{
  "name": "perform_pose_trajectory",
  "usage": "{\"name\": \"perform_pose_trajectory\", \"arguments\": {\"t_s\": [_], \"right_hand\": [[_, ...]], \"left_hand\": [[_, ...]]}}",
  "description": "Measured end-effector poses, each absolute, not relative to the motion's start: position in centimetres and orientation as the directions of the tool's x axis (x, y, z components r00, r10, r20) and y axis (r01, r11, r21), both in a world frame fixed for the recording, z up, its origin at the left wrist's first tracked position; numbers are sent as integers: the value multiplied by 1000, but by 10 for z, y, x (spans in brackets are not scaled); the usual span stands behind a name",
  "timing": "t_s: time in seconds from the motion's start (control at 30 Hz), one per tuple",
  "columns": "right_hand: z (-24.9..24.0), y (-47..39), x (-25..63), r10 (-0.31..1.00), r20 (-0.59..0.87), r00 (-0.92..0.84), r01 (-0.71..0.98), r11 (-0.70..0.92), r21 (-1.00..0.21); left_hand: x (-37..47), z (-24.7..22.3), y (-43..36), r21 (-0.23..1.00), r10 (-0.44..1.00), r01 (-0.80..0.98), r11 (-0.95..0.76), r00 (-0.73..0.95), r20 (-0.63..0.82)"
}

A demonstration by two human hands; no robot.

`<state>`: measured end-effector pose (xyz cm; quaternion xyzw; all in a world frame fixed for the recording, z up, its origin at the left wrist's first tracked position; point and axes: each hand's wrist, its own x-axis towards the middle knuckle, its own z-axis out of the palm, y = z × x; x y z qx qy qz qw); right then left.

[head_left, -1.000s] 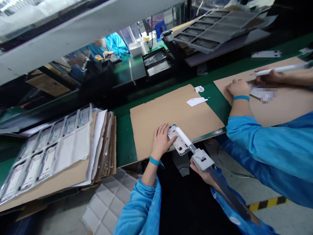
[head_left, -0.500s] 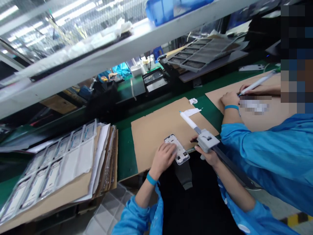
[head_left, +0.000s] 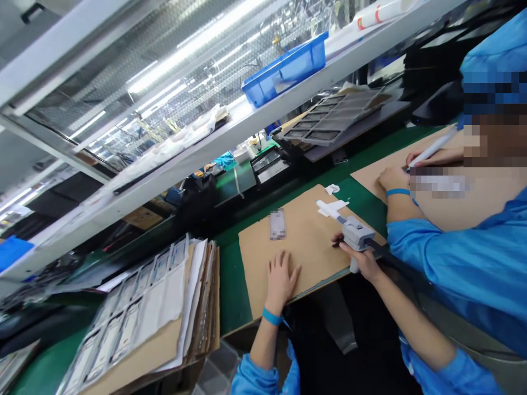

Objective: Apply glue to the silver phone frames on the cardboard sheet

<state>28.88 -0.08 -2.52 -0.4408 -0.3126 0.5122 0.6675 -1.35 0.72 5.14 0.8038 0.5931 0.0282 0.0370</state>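
My left hand [head_left: 282, 280] lies at the near part of a brown cardboard sheet [head_left: 304, 258], fingers spread and holding nothing. Beyond its fingertips, a pale phone frame [head_left: 278, 224] rests flat on the cardboard; its details are blurred out. With my right hand [head_left: 364, 263] I grip a dispensing gun [head_left: 357, 233] by its handle, fingers wrapped round it. The gun has a grey body and a long white barrel with a light blue tip, pointing up and left over the cardboard. White paper [head_left: 334, 208] lies under the barrel's tip.
On the left stand stacked trays [head_left: 135, 307] of phone frames with cardboard between them. A co-worker's sleeve [head_left: 444, 247] is close on the right, hands at another cardboard sheet [head_left: 444, 206]. A shelf with a blue bin [head_left: 286, 68] crosses above. Crumpled tissue [head_left: 332, 188] lies behind the cardboard.
The phone frame has gone from the near edge to farther back on the cardboard, and my left hand has let go of it. My right hand still holds the dispensing gun. The view has shifted.
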Motion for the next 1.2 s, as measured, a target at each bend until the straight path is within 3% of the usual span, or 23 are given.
{"name": "perform_pose_trajectory", "arguments": {"t_s": [0.17,0.37,0.63,0.8,0.93,1.07,1.2], "right_hand": [[-14,1,291,962,-125,241,-478,6,-879],[-17,-2,293,969,-71,236,-430,39,-902],[-15,-9,289,958,-77,275,-416,46,-908],[-20,-46,290,949,-182,258,-488,-35,-872],[-7,-57,291,958,-167,234,-499,-29,-866],[15,-43,275,967,-143,211,-545,-5,-838],[17,-33,264,968,-181,171,-515,-69,-854]], "left_hand": [[-1,66,56,75,962,964,-257,262,-74],[17,69,113,86,975,976,-198,205,-83],[-2,56,19,92,955,954,-285,291,-54],[-47,61,-63,246,942,913,-326,336,3],[-96,111,-122,356,952,883,-305,286,106],[-169,192,-147,336,988,938,-86,37,149],[-254,254,-130,71,877,884,462,-468,112]]}}
